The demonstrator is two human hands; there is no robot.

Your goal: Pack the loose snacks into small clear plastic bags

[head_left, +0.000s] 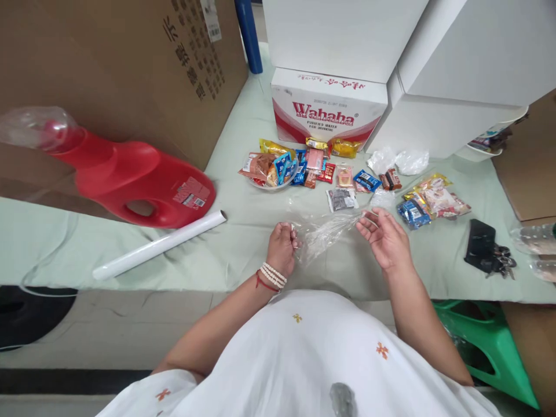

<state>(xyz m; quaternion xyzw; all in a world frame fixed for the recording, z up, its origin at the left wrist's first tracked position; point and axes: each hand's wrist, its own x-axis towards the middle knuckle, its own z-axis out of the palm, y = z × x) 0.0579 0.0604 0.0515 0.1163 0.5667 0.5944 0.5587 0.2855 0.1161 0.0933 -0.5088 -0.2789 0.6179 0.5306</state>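
Left hand (282,248) squeezes the clear bag (324,231); right hand (386,236) is loose, fingertips touching its end (snacks (341,199) just past them). Best tug softly.

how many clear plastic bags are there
4 visible: a clear bag gripped in the left hand, its other end at the right hand; two crumpled bags before the white boxes; another crumpled bag just beyond the right hand. Others may hide among the snack packets.

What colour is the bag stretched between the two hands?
The plastic bag is clear and see-through, with no tint. The head view shows it best.
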